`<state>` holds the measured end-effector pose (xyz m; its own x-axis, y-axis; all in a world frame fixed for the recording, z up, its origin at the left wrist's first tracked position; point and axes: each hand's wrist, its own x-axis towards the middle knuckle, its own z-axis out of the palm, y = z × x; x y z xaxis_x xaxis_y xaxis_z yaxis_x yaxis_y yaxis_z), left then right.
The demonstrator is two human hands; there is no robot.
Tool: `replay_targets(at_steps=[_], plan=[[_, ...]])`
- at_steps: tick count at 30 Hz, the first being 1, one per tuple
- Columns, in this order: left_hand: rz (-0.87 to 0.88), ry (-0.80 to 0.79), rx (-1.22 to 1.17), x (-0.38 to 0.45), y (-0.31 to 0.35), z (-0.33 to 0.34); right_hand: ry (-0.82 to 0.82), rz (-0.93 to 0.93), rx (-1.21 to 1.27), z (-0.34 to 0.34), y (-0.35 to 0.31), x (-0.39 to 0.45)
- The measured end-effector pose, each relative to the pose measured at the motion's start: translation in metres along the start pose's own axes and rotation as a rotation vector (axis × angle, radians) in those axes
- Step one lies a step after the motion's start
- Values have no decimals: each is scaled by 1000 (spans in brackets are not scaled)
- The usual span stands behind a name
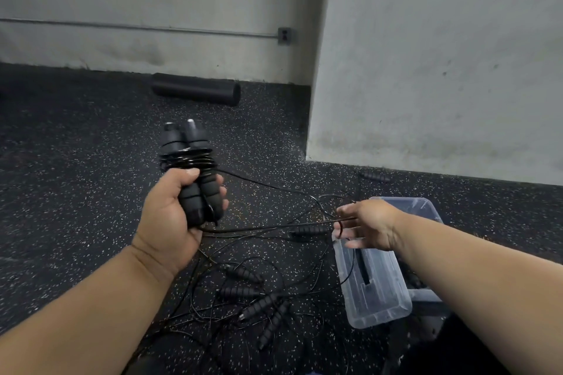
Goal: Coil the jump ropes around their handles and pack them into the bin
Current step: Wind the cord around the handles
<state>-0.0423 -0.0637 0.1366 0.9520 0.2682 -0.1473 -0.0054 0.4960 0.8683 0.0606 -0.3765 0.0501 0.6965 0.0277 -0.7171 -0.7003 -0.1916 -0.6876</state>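
Observation:
My left hand (173,207) grips a pair of black foam jump-rope handles (195,161) held upright together, with several turns of thin black cord wound around their middle. The free cord (268,227) runs from the bundle to the right, where my right hand (365,222) pinches it between the fingers above the clear plastic bin (423,207). More jump ropes (259,298) lie tangled on the floor below my hands, their black handles loose among the cords. Dark handles show inside the bin, partly hidden by my right forearm.
A clear bin lid (374,289) leans at the bin's left side. A black foam roller (196,89) lies against the far wall. One loose handle (374,175) sits by the grey wall corner (307,155). The floor is dark speckled rubber.

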Motion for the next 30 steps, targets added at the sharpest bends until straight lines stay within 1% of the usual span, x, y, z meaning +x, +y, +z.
replay_targets(at_steps=[3,5,7,11,16,18,20,23,26,28,30], plan=[[136,119,52,3,-2,-2,72,18,69,-2,1,2],[226,159,115,4,-4,0,117,8,118,-3,-1,0],[272,184,149,5,-6,2,168,-18,190,-7,-9,-4],[286,189,196,7,-12,5,312,-101,328,-35,-32,-8],[262,224,274,8,-18,3,458,-96,410,-64,-34,1],[226,212,306,10,-18,-1,457,-75,345,-66,-30,3],[198,190,351,12,-18,-6,392,-53,221,-62,-23,9],[172,167,384,11,-17,-8,244,-20,-56,-53,-16,13],[178,131,414,8,-14,-7,176,1,-393,-50,-10,12],[190,64,456,5,-12,-4,119,35,-500,-49,-6,12],[196,-30,505,0,-12,2,38,63,-534,-48,-3,11]])
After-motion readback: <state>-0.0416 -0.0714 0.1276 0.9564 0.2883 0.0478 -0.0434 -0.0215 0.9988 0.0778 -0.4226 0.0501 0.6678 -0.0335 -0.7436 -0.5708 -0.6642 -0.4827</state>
